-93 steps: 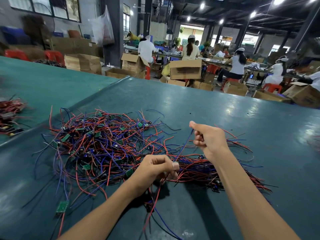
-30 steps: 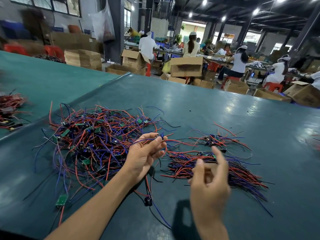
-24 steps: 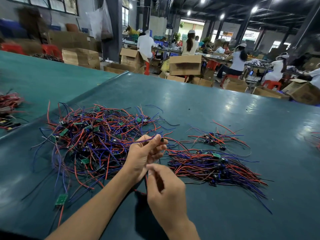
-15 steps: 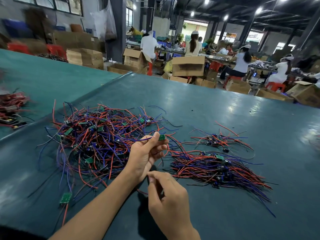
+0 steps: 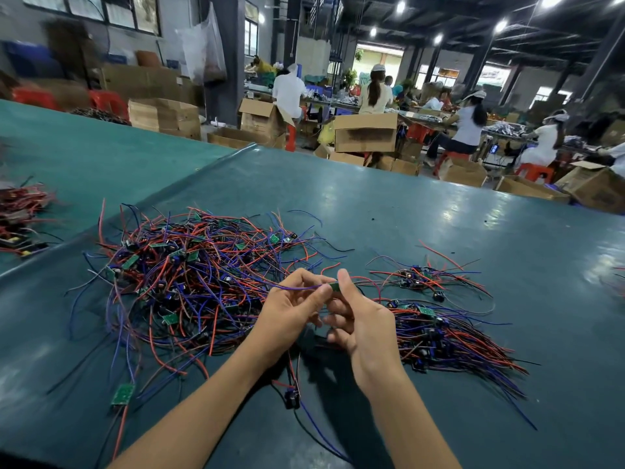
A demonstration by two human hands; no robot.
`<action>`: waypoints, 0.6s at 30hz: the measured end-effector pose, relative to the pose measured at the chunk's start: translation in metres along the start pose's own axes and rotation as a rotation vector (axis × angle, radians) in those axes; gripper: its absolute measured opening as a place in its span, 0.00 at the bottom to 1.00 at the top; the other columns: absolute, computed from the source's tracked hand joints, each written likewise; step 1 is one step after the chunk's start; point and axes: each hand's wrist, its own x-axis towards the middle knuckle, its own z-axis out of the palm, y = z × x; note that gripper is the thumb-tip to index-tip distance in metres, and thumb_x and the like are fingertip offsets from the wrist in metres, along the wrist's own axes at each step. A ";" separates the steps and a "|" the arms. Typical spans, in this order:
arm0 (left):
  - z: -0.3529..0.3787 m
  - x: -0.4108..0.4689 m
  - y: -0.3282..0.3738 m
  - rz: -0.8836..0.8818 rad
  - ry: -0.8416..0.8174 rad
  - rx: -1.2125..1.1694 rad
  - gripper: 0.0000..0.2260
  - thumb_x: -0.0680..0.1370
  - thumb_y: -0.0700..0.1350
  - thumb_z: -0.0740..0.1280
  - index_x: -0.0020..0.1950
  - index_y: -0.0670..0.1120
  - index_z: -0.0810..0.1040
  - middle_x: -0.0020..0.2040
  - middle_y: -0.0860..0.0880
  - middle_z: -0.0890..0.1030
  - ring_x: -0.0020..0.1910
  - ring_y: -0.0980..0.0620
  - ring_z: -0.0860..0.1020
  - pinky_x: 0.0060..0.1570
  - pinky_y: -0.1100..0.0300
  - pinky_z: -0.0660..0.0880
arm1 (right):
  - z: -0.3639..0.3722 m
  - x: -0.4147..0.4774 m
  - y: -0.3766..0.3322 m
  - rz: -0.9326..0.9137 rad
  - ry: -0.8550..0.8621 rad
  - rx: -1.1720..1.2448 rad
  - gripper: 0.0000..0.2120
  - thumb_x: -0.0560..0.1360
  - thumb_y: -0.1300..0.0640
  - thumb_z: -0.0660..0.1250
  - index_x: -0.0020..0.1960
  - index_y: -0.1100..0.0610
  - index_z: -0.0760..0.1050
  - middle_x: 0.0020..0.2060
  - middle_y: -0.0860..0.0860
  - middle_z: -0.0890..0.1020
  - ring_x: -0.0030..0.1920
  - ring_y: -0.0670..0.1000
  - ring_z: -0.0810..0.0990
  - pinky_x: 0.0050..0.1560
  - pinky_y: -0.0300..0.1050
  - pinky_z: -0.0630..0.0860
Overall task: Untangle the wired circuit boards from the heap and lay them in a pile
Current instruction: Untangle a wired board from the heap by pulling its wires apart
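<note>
We hold one small green board up between our two hands, above the table. Our left hand pinches it at the fingertips, the other fingers curled in. A blue wire runs from the board across that hand's fingers and off to its left into the heap. Our right hand pinches the board from the other side, thumb upright against it and fingers curled beneath; whether those fingers hold anything more we cannot tell. The heap of red and blue wires and boards lies just left of and beyond the left hand. The pile lies just right of the right hand, its wires fanning away to the right. Beyond the right hand sits a smaller cluster, apart from the pile. Below our wrists a black part shows at the end of red and blue wires.
</note>
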 end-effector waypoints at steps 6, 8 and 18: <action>-0.001 -0.001 -0.001 0.137 -0.007 0.213 0.10 0.74 0.43 0.74 0.50 0.40 0.78 0.52 0.39 0.82 0.50 0.41 0.82 0.44 0.50 0.80 | -0.003 0.000 0.003 -0.062 0.014 0.070 0.07 0.76 0.57 0.72 0.42 0.57 0.87 0.40 0.55 0.86 0.40 0.51 0.84 0.35 0.43 0.79; -0.001 -0.001 0.001 0.060 -0.010 0.056 0.09 0.74 0.42 0.75 0.50 0.42 0.78 0.48 0.39 0.83 0.47 0.44 0.82 0.41 0.53 0.80 | -0.002 0.000 0.004 -0.102 -0.048 0.115 0.06 0.78 0.61 0.70 0.49 0.59 0.86 0.45 0.58 0.87 0.45 0.53 0.85 0.43 0.48 0.82; -0.003 0.000 0.009 -0.064 0.000 -0.228 0.11 0.71 0.47 0.77 0.49 0.43 0.84 0.42 0.41 0.80 0.41 0.45 0.77 0.43 0.52 0.76 | -0.010 0.001 0.004 -0.185 -0.204 0.173 0.13 0.73 0.62 0.71 0.58 0.60 0.84 0.49 0.59 0.86 0.45 0.53 0.84 0.42 0.44 0.81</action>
